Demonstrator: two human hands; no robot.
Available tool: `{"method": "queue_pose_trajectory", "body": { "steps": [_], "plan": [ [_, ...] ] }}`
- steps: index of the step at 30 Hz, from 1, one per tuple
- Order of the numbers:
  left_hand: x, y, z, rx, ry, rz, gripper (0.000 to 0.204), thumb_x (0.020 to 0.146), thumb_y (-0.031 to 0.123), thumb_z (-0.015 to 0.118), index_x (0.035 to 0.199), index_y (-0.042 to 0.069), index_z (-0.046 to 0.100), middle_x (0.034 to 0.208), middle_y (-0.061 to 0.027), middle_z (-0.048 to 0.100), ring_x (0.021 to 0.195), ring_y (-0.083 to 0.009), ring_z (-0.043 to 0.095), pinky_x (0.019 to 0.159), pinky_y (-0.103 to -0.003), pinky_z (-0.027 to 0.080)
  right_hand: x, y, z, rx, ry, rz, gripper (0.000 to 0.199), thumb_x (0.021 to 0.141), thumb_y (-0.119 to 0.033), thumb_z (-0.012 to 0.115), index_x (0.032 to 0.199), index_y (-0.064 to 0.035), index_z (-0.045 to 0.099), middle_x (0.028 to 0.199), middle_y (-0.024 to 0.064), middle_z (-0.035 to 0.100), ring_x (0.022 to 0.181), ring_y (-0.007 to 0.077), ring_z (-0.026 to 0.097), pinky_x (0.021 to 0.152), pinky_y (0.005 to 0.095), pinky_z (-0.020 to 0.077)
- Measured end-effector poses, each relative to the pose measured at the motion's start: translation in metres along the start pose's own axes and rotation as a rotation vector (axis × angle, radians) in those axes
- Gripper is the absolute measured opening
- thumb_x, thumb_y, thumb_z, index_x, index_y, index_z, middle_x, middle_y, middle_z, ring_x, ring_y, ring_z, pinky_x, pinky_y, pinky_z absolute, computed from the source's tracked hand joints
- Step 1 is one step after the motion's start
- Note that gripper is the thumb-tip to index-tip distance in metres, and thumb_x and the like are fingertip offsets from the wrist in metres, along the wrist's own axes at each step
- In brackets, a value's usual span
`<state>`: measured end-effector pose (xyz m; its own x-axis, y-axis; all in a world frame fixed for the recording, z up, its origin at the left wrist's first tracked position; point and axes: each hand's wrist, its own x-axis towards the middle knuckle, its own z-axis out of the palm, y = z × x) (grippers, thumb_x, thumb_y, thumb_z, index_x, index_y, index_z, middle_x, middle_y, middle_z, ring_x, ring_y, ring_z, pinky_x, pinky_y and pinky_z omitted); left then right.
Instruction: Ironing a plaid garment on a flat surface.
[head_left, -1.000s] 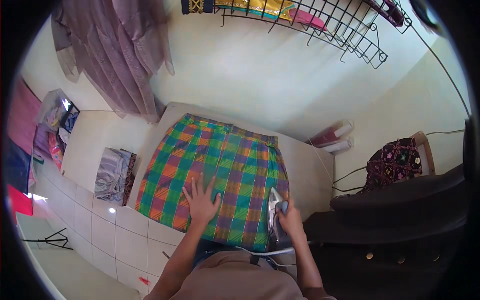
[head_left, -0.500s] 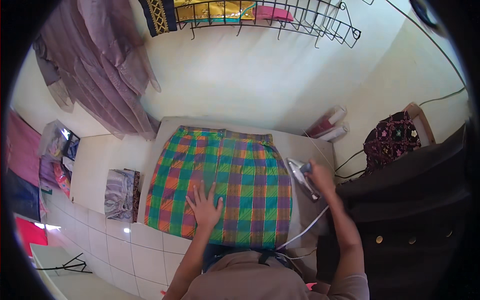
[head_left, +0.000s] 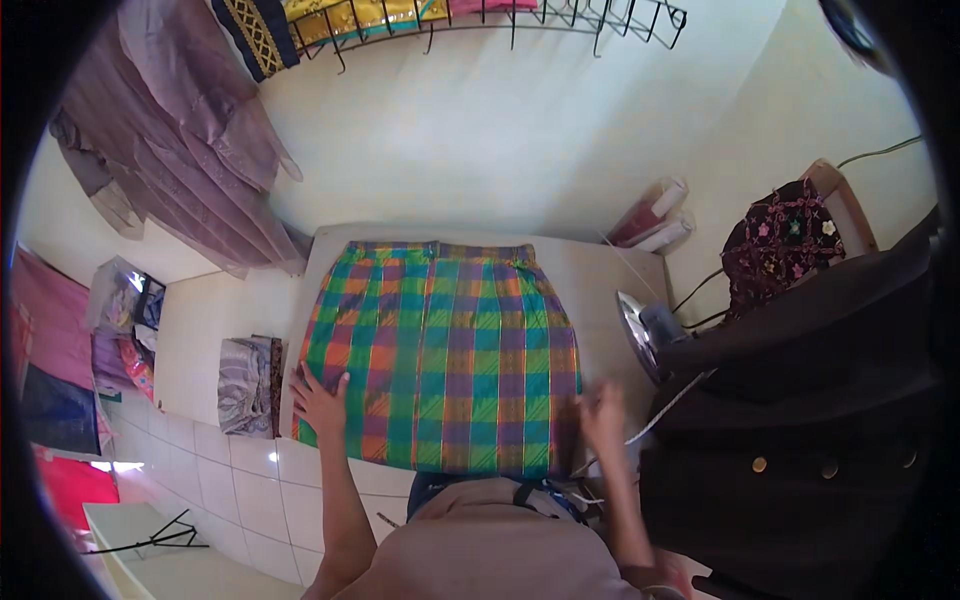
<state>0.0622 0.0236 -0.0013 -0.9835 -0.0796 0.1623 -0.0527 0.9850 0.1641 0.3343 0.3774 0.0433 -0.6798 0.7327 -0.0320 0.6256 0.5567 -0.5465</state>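
A plaid skirt (head_left: 440, 350) in green, orange and purple lies spread on the padded ironing surface (head_left: 610, 270), its waistband at the far side. My left hand (head_left: 322, 408) rests on the skirt's left edge near the hem, open, thumb apart from the fingers. Close by the skirt's lower right edge is my right hand (head_left: 603, 420); motion blurs its fingers, and I cannot make out whether they touch the cloth. The iron (head_left: 648, 328) is out of my hands, at the right side of the surface beside dark cloth. Its pale cord (head_left: 672, 405) runs back toward me.
A dark garment with gold buttons (head_left: 800, 400) hangs on the right, near a flowered dark cloth (head_left: 790, 240). Folded grey cloth (head_left: 245, 385) lies at the left. A mauve dress (head_left: 180, 130) hangs far left, and a black wire rack (head_left: 510, 25) is on the wall.
My right hand has let go of the iron, now farther right, and moved down to the skirt's right edge. My left hand slid left to the skirt's left edge.
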Motion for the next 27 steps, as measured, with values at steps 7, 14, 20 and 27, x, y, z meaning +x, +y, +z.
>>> {"method": "queue_pose_trajectory", "body": {
  "steps": [7,14,20,27],
  "plan": [
    [0.01,-0.015,-0.016,-0.128,0.046,0.138,0.09,0.064,0.057,0.071,0.128,0.003,0.037,0.122,-0.0191,0.042,0.115,-0.0391,0.04,0.087,-0.052,0.04,-0.061,-0.014,-0.001,-0.127,-0.38,0.238,0.042,0.08,-0.029,0.066,0.102,0.0047,0.053,0.108,0.0255,0.053,0.091,0.0415,0.058,0.079,0.0447,0.0475],
    [-0.016,-0.075,-0.011,0.012,0.075,0.054,0.049,0.077,0.036,0.066,0.104,0.002,0.044,0.1,-0.0181,0.048,0.092,-0.0388,0.051,0.077,-0.048,0.042,-0.093,0.005,0.01,0.138,-0.248,0.178,0.025,0.089,-0.024,0.054,0.091,0.0006,0.05,0.088,0.0219,0.057,0.083,0.0413,0.057,0.069,0.0458,0.0449],
    [-0.018,-0.077,-0.026,-0.134,-0.131,0.095,0.024,0.09,0.025,0.053,0.094,0.002,0.049,0.085,-0.0165,0.052,0.083,-0.0352,0.055,0.073,-0.041,0.043,-0.089,0.006,0.012,0.675,-0.12,0.309,0.028,0.094,-0.022,0.05,0.078,-0.0013,0.041,0.068,0.0036,0.04,0.065,0.0139,0.041,0.061,0.029,0.0371],
    [0.046,-0.003,-0.109,-1.123,-0.031,-0.029,0.032,0.096,0.031,0.043,0.103,0.0,0.05,0.09,-0.0102,0.054,0.083,-0.02,0.049,0.079,-0.032,0.04,0.027,-0.049,-0.019,0.78,0.279,0.189,0.026,0.095,-0.022,0.049,0.078,-0.0025,0.043,0.074,-0.0001,0.038,0.073,0.0091,0.035,0.067,0.0246,0.0353]
  ]
}}
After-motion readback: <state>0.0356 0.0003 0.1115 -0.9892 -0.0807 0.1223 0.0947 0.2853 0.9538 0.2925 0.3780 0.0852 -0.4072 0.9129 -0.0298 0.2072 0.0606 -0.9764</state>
